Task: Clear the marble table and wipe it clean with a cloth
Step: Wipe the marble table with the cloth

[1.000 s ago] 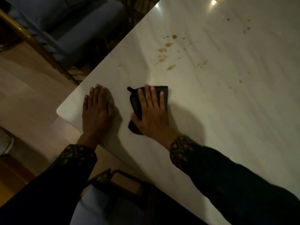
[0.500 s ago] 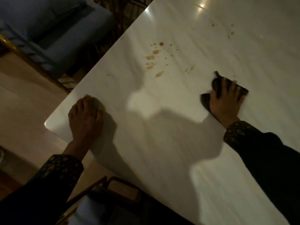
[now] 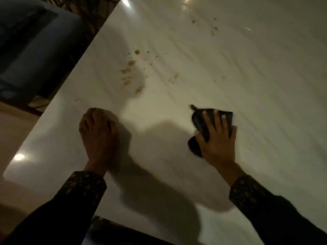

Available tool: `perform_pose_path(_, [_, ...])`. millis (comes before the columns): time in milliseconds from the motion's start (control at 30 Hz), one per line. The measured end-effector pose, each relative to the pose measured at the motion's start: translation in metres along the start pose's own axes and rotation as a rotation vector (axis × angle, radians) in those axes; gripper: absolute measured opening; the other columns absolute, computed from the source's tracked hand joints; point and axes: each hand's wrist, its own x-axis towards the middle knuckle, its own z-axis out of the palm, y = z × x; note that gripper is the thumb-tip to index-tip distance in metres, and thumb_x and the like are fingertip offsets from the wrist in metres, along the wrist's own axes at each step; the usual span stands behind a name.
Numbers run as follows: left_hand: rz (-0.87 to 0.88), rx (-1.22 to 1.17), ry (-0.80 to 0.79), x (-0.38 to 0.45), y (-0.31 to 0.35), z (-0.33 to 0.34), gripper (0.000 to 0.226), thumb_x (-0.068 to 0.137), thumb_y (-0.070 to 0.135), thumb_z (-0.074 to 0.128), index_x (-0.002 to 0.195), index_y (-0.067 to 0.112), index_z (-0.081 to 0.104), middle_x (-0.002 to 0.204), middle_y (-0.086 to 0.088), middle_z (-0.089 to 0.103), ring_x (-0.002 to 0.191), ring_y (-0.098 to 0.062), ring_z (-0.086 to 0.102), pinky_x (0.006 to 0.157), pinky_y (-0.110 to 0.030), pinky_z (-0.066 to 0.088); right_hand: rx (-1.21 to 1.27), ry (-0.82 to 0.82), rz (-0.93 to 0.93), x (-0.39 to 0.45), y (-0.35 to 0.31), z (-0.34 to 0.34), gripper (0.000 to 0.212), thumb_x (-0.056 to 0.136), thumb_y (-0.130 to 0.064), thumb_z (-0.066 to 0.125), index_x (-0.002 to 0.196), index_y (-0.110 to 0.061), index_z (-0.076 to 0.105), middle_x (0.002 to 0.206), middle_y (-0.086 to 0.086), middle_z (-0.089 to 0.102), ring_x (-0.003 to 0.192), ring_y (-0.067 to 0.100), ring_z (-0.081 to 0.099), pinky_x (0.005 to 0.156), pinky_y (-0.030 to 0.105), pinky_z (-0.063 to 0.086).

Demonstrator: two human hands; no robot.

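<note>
R hand (image 3: 218,138) flat, fingers spread, pressing dark cloth (image 3: 200,124) on marble table (image 3: 247,76), L hand (image 3: 97,131) resting on top, fingers prob bent, brown stains (image 3: 131,71) beyond.

The tabletop (image 3: 230,71) is pale marble with faint grey veining, polished smooth and glossy; lamp reflections show as bright spots. Brown stains (image 3: 131,71) lie matt against the shine. The cloth (image 3: 200,119) is dark, soft, matt fabric, creased. The sleeves (image 3: 83,188) are dark cloth with a dotted gold pattern. The seat (image 3: 35,43) beside the tabletop is upholstered in blue matt fabric.
</note>
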Motion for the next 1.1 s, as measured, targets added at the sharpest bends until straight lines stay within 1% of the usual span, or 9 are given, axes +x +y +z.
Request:
perform_pose_path(167, [-0.002, -0.002, 0.035, 0.001, 0.0, 0.002, 0.037, 0.095, 0.024, 0.047, 0.127, 0.008, 0.038, 0.132, -0.013, 0.038, 0.123, -0.032, 0.035, 0.108, -0.044, 0.023, 0.055, 0.043, 0.25, 0.113, 0.053, -0.017, 0.07, 0.092, -0.061, 0.03, 0.154, -0.033, 0.012, 0.162, 0.006, 0.008, 0.148, 0.031, 0.005, 0.116, 0.061, 0.004])
perform_pose_path(300, [-0.01, 0.029, 0.062, 0.004, 0.001, 0.004, 0.035, 0.092, 0.02, 0.048, 0.124, 0.008, 0.041, 0.129, -0.013, 0.042, 0.12, -0.032, 0.039, 0.107, -0.043, 0.025, 0.101, 0.008, 0.301, 0.167, 0.017, -0.023, 0.074, 0.094, -0.061, 0.032, 0.155, -0.028, 0.006, 0.162, 0.011, -0.001, 0.148, 0.036, -0.003, 0.115, 0.061, -0.002])
perform_pose_path(400, [0.002, 0.045, 0.05, 0.003, 0.002, 0.002, 0.036, 0.093, 0.022, 0.047, 0.125, 0.008, 0.041, 0.131, -0.014, 0.042, 0.12, -0.034, 0.04, 0.108, -0.046, 0.029, 0.048, 0.052, 0.071, 0.149, -0.035, -0.014, 0.075, 0.09, -0.06, 0.032, 0.154, -0.024, 0.015, 0.161, 0.015, 0.011, 0.147, 0.039, 0.008, 0.115, 0.061, 0.006])
perform_pose_path(500, [0.01, 0.054, 0.025, 0.002, 0.002, -0.002, 0.038, 0.093, 0.027, 0.043, 0.127, 0.009, 0.041, 0.131, -0.013, 0.041, 0.12, -0.033, 0.04, 0.107, -0.046, 0.028, 0.053, 0.036, -0.168, 0.084, -0.069, -0.001, 0.072, 0.092, -0.061, 0.033, 0.154, -0.027, 0.017, 0.16, 0.012, 0.015, 0.147, 0.036, 0.01, 0.117, 0.059, 0.006])
perform_pose_path(667, [-0.024, 0.067, 0.016, 0.002, 0.007, -0.003, 0.039, 0.092, 0.032, 0.036, 0.126, 0.012, 0.041, 0.129, -0.011, 0.042, 0.119, -0.031, 0.041, 0.109, -0.044, 0.027, -0.006, -0.022, -0.379, 0.014, -0.033, 0.004, 0.067, 0.095, -0.063, 0.026, 0.153, -0.036, 0.009, 0.162, 0.0, 0.009, 0.149, 0.027, 0.005, 0.118, 0.056, 0.005])
perform_pose_path(733, [-0.025, 0.063, 0.008, 0.001, 0.006, -0.003, 0.04, 0.092, 0.033, 0.035, 0.125, 0.012, 0.041, 0.129, -0.01, 0.042, 0.119, -0.03, 0.041, 0.108, -0.044, 0.026, -0.012, -0.025, -0.332, 0.025, 0.0, 0.0, 0.066, 0.093, -0.063, 0.026, 0.153, -0.039, 0.011, 0.162, -0.002, 0.012, 0.149, 0.027, 0.008, 0.117, 0.056, 0.007])
perform_pose_path(900, [-0.008, 0.03, -0.008, 0.002, 0.004, -0.007, 0.041, 0.092, 0.033, 0.033, 0.125, 0.01, 0.041, 0.128, -0.01, 0.041, 0.118, -0.03, 0.04, 0.108, -0.044, 0.026, 0.011, -0.044, 0.013, 0.076, 0.047, -0.021, 0.076, 0.085, -0.071, 0.013, 0.153, -0.038, 0.005, 0.163, 0.004, 0.006, 0.149, 0.029, 0.003, 0.117, 0.058, 0.002])
perform_pose_path(1000, [-0.007, 0.021, -0.004, 0.002, 0.002, -0.005, 0.039, 0.091, 0.031, 0.038, 0.125, 0.01, 0.042, 0.13, -0.009, 0.04, 0.12, -0.031, 0.039, 0.109, -0.044, 0.026, -0.004, -0.047, 0.109, 0.085, 0.013, -0.018, 0.088, 0.081, -0.075, 0.009, 0.155, -0.028, 0.003, 0.162, 0.013, 0.002, 0.148, 0.035, -0.002, 0.117, 0.059, -0.002])
perform_pose_path(1100, [-0.007, 0.035, -0.012, 0.005, 0.0, -0.005, 0.039, 0.089, 0.028, 0.04, 0.124, 0.011, 0.043, 0.13, -0.008, 0.041, 0.12, -0.031, 0.039, 0.108, -0.046, 0.028, 0.015, -0.027, 0.028, 0.082, -0.059, -0.007, 0.09, 0.084, -0.074, 0.016, 0.155, -0.019, 0.011, 0.16, 0.018, 0.006, 0.147, 0.041, 0.002, 0.116, 0.06, 0.0])
